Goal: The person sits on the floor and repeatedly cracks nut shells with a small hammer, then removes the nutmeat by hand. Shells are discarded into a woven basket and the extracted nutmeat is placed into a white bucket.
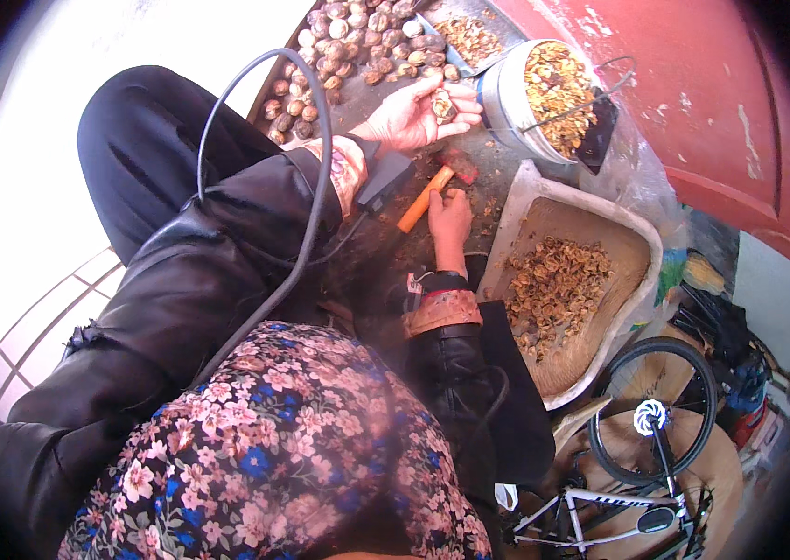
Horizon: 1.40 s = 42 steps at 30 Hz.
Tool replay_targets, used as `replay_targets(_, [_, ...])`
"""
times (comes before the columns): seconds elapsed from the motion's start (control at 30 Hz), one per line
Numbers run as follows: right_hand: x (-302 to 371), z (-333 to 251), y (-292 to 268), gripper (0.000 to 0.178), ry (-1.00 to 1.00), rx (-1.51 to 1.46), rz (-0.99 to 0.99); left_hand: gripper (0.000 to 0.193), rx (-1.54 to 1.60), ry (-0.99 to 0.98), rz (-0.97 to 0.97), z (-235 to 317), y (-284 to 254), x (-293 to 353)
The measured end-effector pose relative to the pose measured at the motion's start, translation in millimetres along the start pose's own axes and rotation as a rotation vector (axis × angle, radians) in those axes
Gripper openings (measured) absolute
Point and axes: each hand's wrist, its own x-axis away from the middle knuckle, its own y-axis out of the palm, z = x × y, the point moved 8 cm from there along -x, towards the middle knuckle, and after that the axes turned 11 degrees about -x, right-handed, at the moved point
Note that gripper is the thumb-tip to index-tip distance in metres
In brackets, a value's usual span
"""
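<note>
The person's hands are apart over a dark, littered worktop (489,194). The left hand (411,114) is palm up with its fingers spread out, and a cracked walnut (442,106) lies on them, the thumb just beside it. The right hand (452,219) is curled against the orange handle of a hammer (426,199); whether the fingers close around it, one cannot tell. Beyond the left hand, whole walnuts (348,42) lie heaped, next to a metal scoop (432,30) of broken pieces. A white bucket (504,89) full of nut pieces stands close to the left fingertips. Right of the hammer, an off-white basin (645,238) holds brown shells (558,280). A bicycle (591,501) is at lower right.
</note>
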Motion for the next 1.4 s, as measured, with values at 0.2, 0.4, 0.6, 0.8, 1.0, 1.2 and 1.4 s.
replay_targets(0.2, [-19, -99, -112, 0.018, -0.256, -0.692, 0.258, 0.052, 0.144, 0.008, -0.057, -3, 67, -1])
replay_targets(0.4, [2, -201, -163, 0.022, -0.511, -0.506, 0.111, 0.044, 0.287, 0.041, -0.155, -3, 114, 4])
replay_targets(0.6, [18, -214, -174, 0.029, -0.552, -0.364, 0.055, 0.046, 0.205, -0.069, -0.008, -23, 137, 19])
replay_targets(0.8, [20, -195, -188, 0.029, -0.553, -0.454, 0.136, 0.027, 0.186, -0.096, 0.14, -37, 127, 24])
replay_targets(1.0, [17, -179, -185, 0.03, -0.501, -0.393, 0.117, 0.012, -0.086, -0.051, 0.219, -37, 120, 26])
replay_targets(1.2, [16, -178, -175, 0.029, -0.456, -0.507, 0.109, 0.01, -0.249, 0.053, 0.304, -23, 118, 34])
replay_targets(1.4, [19, -183, -177, 0.029, -0.504, -0.432, 0.159, 0.009, -0.331, 0.043, 0.352, -24, 116, 37])
